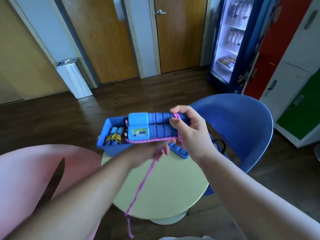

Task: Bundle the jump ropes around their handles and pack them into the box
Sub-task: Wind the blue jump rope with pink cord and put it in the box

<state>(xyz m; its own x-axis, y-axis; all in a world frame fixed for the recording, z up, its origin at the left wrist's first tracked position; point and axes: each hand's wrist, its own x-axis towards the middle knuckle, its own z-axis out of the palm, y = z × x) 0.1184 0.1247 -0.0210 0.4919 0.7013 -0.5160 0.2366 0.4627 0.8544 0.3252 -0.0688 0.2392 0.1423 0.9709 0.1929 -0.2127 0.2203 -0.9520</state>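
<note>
A small round, pale yellow-green tabletop [164, 187] stands on a dark wood floor [52, 122]. Wooden doors [180, 40] and a metal bin [74, 78] are on the far wall, with a lit drinks fridge [228, 40] and coloured lockers [294, 66] at the right. A pink chair [26, 179] crowds the tabletop's left edge and a blue chair [242, 127] its far right. The near edge is open.

The blue box [103, 134] sits at the far-left rim and holds a bundled jump rope [115, 135]. Its lid [180, 151] lies just right.

Above the box, the left hand [150, 148] holds two blue handles [159, 125] from beneath. The right hand [187, 129] grips their right end, with the pink rope [138, 193] under its thumb. The rope's tail hangs over the near edge. The handle's counter display is too blurred to read.
</note>
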